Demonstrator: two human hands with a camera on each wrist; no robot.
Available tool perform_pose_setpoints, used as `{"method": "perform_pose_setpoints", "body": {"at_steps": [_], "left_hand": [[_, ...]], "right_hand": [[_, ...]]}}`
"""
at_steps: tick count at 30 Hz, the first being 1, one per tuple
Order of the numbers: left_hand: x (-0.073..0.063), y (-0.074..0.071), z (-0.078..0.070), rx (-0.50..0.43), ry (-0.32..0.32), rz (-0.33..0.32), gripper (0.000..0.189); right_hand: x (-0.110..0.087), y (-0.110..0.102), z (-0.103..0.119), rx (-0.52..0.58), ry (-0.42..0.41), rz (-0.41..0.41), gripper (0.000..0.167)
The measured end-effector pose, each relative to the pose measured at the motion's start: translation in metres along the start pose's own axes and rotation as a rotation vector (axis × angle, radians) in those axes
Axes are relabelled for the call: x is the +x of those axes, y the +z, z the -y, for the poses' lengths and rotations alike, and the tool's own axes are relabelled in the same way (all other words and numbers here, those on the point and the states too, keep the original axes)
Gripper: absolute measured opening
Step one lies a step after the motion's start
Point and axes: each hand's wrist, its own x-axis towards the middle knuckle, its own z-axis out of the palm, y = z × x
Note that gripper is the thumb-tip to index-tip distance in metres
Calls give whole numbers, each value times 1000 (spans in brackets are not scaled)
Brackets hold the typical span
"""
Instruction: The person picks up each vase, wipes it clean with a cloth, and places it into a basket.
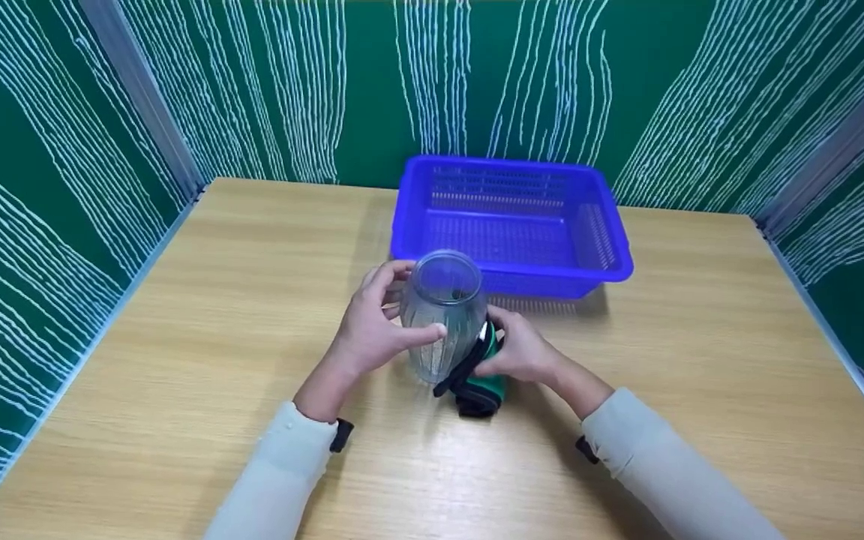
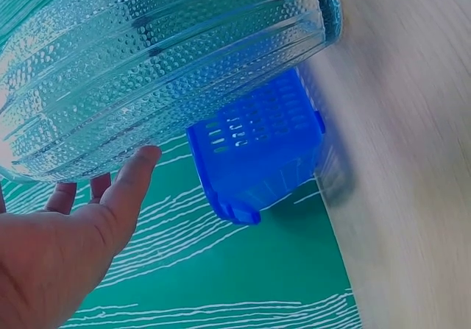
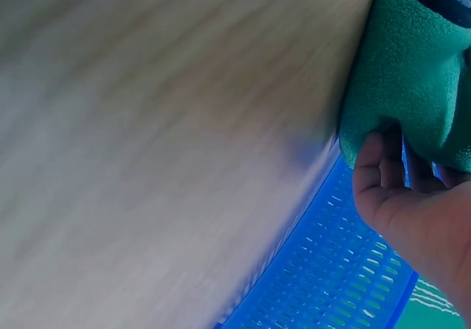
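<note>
A clear ribbed glass vase (image 1: 443,322) with a dimpled surface stands mouth up near the table's middle, its round rim toward the head camera. My left hand (image 1: 376,322) holds it from the left, thumb across the near side and fingers round the far side. In the left wrist view the thumb lies along the dimpled glass vase (image 2: 169,71). On the vase's right, my right hand (image 1: 522,349) grips a folded green cloth (image 1: 488,382) with black edging. The cloth overlaps the vase's lower right side in the head view. In the right wrist view, fingertips press into the fuzzy green cloth (image 3: 405,71).
A blue-purple plastic basket (image 1: 511,281) with slotted walls sits just behind the vase, toward the back of the wooden table (image 1: 252,300). Green panels (image 1: 372,90) with white wavy lines enclose the back and both sides, with metal posts at the corners.
</note>
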Motion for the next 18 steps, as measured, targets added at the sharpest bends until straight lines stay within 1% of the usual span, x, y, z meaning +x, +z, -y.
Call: {"method": "perform_pose_setpoints", "body": {"at_steps": [2, 8, 18], "left_hand": [[1, 0, 0, -2, 3, 1, 77], [1, 0, 0, -3, 30, 6, 76], [-1, 3, 4, 46, 41, 3, 74]], "right_hand": [[0, 1, 0, -7, 3, -3, 70], [-2, 4, 0, 17, 19, -17, 66], [-3, 4, 2, -53, 35, -21, 70]]}}
